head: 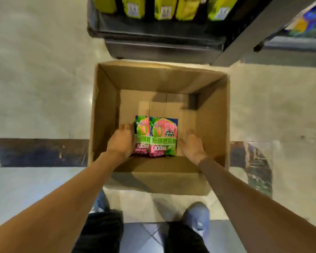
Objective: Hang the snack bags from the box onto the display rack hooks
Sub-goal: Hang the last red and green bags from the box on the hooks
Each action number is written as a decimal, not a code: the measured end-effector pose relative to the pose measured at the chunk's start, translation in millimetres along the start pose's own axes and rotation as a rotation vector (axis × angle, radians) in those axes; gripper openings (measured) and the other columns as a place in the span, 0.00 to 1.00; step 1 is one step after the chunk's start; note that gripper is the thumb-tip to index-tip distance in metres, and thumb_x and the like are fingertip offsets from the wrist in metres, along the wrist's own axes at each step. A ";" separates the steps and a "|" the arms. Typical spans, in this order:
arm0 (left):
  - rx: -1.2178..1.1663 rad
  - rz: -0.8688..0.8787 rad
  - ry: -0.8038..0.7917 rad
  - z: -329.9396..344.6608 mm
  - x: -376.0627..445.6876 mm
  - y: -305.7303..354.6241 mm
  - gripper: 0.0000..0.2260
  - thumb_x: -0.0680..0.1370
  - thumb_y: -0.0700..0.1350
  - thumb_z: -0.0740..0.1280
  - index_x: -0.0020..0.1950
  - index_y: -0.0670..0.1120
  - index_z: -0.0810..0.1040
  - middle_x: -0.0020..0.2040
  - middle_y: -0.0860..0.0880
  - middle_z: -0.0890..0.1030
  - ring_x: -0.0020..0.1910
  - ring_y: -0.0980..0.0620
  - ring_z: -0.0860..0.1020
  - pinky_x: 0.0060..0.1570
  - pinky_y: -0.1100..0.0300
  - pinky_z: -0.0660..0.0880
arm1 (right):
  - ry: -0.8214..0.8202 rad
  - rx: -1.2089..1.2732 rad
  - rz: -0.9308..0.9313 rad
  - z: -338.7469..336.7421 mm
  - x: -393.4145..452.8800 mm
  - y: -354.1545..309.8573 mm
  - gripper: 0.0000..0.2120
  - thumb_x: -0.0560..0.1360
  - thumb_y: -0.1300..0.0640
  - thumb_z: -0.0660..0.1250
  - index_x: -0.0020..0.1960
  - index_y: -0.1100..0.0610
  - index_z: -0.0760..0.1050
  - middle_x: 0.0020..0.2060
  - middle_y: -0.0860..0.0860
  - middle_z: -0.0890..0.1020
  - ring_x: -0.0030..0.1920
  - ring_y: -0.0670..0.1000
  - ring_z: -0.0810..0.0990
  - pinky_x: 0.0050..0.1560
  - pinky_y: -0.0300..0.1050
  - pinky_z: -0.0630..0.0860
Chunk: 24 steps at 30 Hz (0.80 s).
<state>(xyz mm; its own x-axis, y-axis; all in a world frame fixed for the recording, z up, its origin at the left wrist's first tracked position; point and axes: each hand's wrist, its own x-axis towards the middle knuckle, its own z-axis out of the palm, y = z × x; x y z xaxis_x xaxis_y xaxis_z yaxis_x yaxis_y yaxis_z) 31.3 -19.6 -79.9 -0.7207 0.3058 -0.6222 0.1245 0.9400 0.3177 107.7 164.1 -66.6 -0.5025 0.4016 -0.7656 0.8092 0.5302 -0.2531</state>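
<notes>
Glossy snack bags [156, 136] in cardboard box [106, 110]; left hand [121, 141] fingers grasp them, right hand [192, 145] released.

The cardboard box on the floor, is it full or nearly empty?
Nearly empty. The box shows mostly bare bottom; only a small bunch of pink and green snack bags lies near its front wall.

An open brown cardboard box [106, 114] stands on the floor, its flaps folded out, just near of the dark display rack [159, 42]. Inside, at the near edge of the box floor, lie the snack bags [159, 136]: glossy packs printed in green and pink with peach pictures and white lettering, overlapping side by side, face up. Yellow-green bags [164, 8] already hang in a row on the rack at the far side.
</notes>
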 end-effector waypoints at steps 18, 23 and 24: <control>-1.081 -0.429 -0.093 37.3 41.0 14.7 0.08 0.76 0.50 0.67 0.42 0.46 0.79 0.44 0.46 0.82 0.41 0.51 0.81 0.42 0.59 0.77 | -0.008 0.933 0.255 44.0 27.8 -14.0 0.06 0.73 0.51 0.70 0.44 0.52 0.76 0.39 0.46 0.81 0.40 0.42 0.78 0.31 0.32 0.70; -1.238 -0.273 -0.270 -7.1 22.9 19.4 0.11 0.78 0.51 0.63 0.46 0.45 0.78 0.49 0.42 0.83 0.42 0.51 0.83 0.38 0.60 0.80 | -0.097 1.048 0.127 8.3 -3.2 -21.4 0.09 0.74 0.51 0.68 0.51 0.54 0.78 0.48 0.53 0.84 0.47 0.50 0.83 0.44 0.45 0.79; -1.245 -0.255 -0.278 -21.0 16.1 23.4 0.11 0.79 0.51 0.62 0.46 0.45 0.77 0.48 0.43 0.83 0.40 0.52 0.83 0.36 0.60 0.80 | -0.100 1.074 0.116 -1.4 -11.6 -23.2 0.08 0.74 0.51 0.68 0.51 0.54 0.78 0.46 0.53 0.85 0.45 0.51 0.84 0.46 0.48 0.81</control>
<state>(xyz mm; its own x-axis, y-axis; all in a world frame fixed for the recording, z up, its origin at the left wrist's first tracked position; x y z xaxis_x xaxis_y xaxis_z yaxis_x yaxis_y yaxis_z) 8.4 4.1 -67.5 -0.4468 0.3021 -0.8421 -0.8152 0.2503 0.5223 94.3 148.2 -50.9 -0.4181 0.3183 -0.8508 0.7186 -0.4571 -0.5241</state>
